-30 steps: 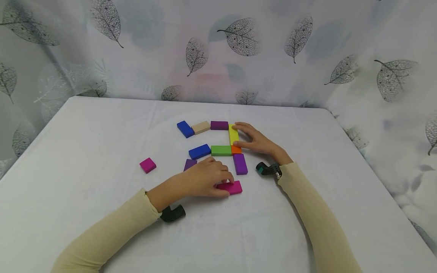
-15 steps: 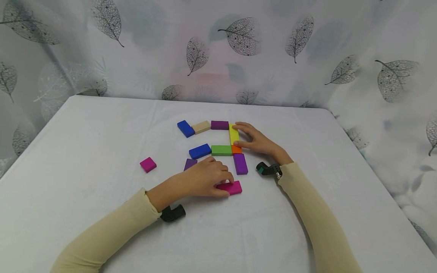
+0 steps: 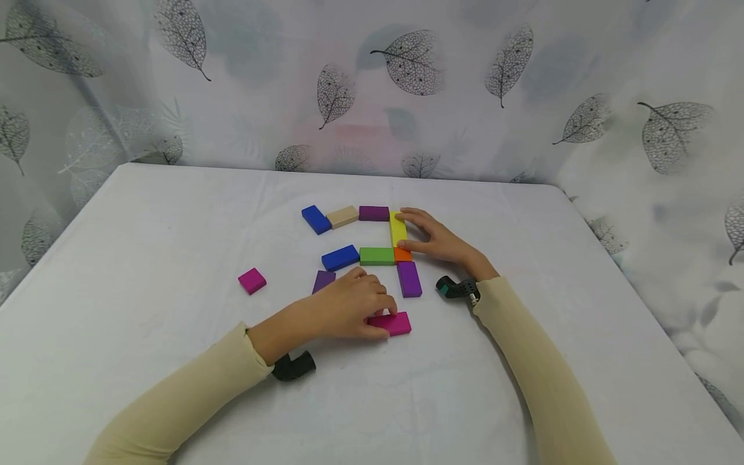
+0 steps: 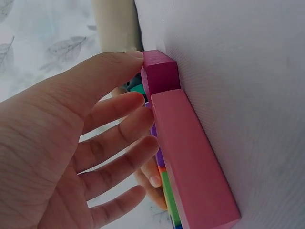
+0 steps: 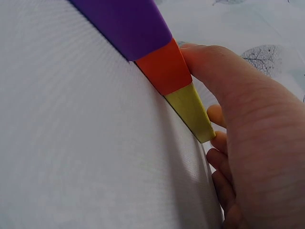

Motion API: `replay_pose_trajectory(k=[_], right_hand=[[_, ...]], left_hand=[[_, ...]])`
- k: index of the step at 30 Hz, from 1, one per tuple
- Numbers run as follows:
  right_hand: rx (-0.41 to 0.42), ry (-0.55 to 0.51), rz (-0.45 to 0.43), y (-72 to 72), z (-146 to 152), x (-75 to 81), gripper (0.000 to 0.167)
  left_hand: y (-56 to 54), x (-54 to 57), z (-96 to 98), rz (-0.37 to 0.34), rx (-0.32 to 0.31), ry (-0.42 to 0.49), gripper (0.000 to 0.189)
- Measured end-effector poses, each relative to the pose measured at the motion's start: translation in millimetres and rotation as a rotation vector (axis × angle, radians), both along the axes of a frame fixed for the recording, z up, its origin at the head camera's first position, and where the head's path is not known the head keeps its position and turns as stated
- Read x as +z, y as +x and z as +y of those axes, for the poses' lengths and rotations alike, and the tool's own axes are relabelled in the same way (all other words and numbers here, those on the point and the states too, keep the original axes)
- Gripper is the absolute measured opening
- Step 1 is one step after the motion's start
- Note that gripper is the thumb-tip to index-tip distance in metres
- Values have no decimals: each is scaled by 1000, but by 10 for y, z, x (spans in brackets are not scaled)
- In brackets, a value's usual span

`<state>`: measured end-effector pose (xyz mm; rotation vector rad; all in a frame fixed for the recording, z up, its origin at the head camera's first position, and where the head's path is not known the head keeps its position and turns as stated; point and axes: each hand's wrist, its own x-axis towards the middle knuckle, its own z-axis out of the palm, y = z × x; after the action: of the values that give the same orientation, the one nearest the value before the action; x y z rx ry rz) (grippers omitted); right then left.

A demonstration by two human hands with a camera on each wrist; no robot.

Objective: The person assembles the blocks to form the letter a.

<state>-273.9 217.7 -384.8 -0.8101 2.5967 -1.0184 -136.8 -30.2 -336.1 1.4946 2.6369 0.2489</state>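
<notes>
My left hand pinches a magenta block, thumb on its near side and fingers on its far side. In the left wrist view the thumb tip rests on that magenta block. A pink block lies end-on to it, hidden under my hand in the head view. My right hand rests with relaxed fingers along a yellow block. Its thumb lies near the joint with an orange block. Beyond that sits a purple block in the right wrist view.
A green block and a blue block continue the middle row. Dark purple, beige and blue blocks form the far row. A violet block shows beside my left hand. One magenta square lies apart at left.
The magenta block has slid slightly toward me with my left hand. My right hand and the other visible blocks have stayed put.
</notes>
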Motion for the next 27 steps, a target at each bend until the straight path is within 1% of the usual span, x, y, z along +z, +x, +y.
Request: replay_pose_trajectory(k=[7, 12, 16, 22, 27], right_hand=[[-1, -21, -3, 2, 15, -1, 65], [-3, -11, -10, -9, 20, -14, 65], [0, -2, -10, -6, 8, -21, 66], [-3, 0, -5, -9, 9, -19, 66], [-2, -1, -1, -32, 26, -50, 67]], left_hand=[[7, 9, 5, 23, -12, 5, 30], [1, -1, -31, 1, -2, 20, 33], [12, -4, -133, -6, 15, 61, 32], [36, 8, -286, 31, 30, 126, 29], [62, 17, -379, 56, 28, 135, 29]])
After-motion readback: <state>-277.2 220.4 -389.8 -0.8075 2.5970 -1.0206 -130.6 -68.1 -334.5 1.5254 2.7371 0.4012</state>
